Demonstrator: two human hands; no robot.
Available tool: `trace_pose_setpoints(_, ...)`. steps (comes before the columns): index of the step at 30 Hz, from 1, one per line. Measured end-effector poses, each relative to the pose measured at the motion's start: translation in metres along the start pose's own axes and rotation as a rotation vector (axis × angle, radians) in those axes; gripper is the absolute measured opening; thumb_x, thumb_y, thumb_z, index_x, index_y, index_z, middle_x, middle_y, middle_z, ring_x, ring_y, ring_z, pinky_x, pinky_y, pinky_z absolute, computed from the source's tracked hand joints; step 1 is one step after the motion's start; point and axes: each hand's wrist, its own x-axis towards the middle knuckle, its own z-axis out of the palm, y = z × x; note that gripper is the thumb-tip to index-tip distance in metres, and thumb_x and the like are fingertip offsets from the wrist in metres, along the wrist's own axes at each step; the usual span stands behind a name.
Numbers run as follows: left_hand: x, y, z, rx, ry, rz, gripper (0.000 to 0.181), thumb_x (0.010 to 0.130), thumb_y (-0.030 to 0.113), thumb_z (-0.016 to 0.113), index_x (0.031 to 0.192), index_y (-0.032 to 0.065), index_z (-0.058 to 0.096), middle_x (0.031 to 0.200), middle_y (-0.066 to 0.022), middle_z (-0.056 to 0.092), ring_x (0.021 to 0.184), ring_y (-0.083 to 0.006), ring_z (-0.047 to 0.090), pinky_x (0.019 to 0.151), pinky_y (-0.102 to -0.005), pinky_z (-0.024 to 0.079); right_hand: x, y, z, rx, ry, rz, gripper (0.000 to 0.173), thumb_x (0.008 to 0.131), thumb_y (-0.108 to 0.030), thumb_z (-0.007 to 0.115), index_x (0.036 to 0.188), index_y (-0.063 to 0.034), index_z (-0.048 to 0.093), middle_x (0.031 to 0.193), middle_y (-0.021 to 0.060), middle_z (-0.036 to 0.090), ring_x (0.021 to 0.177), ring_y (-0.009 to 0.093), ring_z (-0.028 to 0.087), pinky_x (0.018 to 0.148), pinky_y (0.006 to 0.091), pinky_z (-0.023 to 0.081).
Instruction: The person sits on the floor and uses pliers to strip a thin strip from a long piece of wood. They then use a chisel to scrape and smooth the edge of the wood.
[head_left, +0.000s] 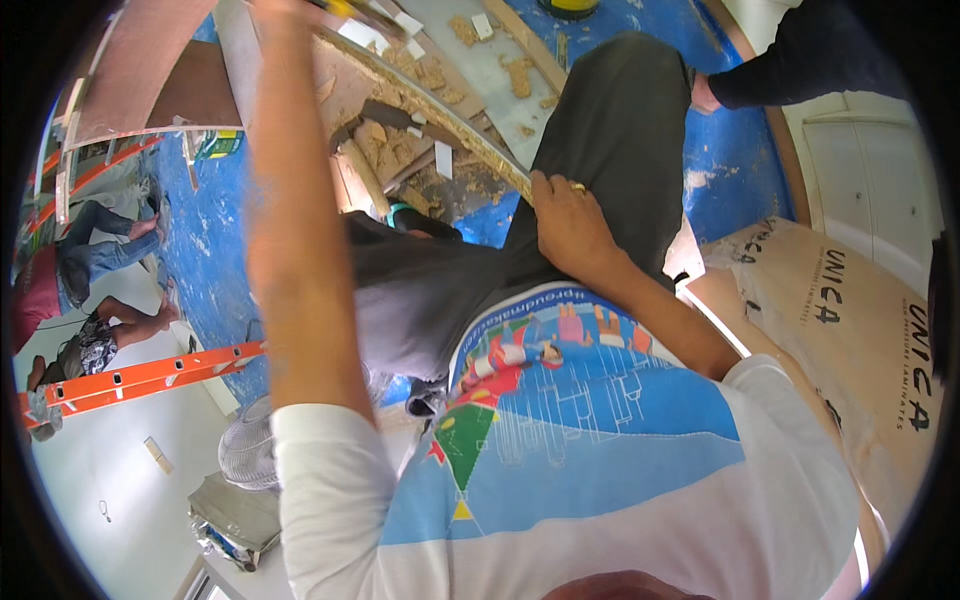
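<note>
My left hand (285, 9) is blurred and partly cut off by the top edge of the view. Beside it is a blurred yellow-and-black tool (341, 9); whether the fingers hold it is unclear. My right hand (574, 225), with a ring on one finger, grips the near end of a long board (450, 124) with a rough particleboard edge, against my dark trousers. The board slants away to the upper left. Wood chips (517, 75), small white pieces (443, 160) and a rounded wooden handle (365, 176) lie around it.
Blue floor covering (742, 165) surrounds the work. A person's foot (703, 94) is close at upper right. Wrapped laminate sheets (847, 330) stand at right. An orange ladder (150, 379), a fan (251, 442) and other people (112, 255) are at left.
</note>
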Motion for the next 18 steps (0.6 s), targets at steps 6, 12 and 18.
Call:
trace_pose_setpoints(6, -0.034, 0.091, -0.031, -0.283, -0.423, -0.057, 0.043, 0.089, 0.018, 0.055, 0.126, -0.0037, 0.055, 0.089, -0.0167, 0.064, 0.089, -0.0349, 0.067, 0.084, -0.0499, 0.056, 0.014, 0.012, -0.016, 0.326, 0.036, -0.034, 0.066, 0.092, -0.027, 0.067, 0.144, 0.007, 0.043, 0.13, 0.0251, 0.057, 0.116, 0.042, 0.061, 0.102, 0.0472, 0.047)
trace_pose_setpoints(12, -0.129, 0.01, -0.046, -0.225, -0.343, -0.14, 0.048, 0.095, 0.019, 0.054, 0.134, -0.007, 0.048, 0.076, -0.0141, 0.069, 0.109, -0.0495, 0.065, 0.106, -0.0587, 0.044, 0.07, 0.017, -0.061, 0.718, 0.049, -0.228, 0.07, 0.098, -0.044, 0.066, 0.148, 0.0003, 0.044, 0.139, 0.0199, 0.055, 0.127, 0.029, 0.056, 0.108, 0.0397, 0.043)
trace_pose_setpoints(18, -0.177, 0.002, -0.017, -0.258, -0.658, -0.1, 0.088, 0.077, 0.013, 0.067, 0.157, 0.0031, 0.031, 0.126, -0.0313, 0.062, 0.114, -0.0408, 0.063, 0.104, -0.0502, 0.047, 0.139, -0.012, -0.046, 1.209, -0.043, -0.31, 0.051, 0.103, -0.041, 0.06, 0.135, -0.0022, 0.057, 0.122, 0.0094, 0.066, 0.111, 0.017, 0.062, 0.093, 0.0323, 0.051)
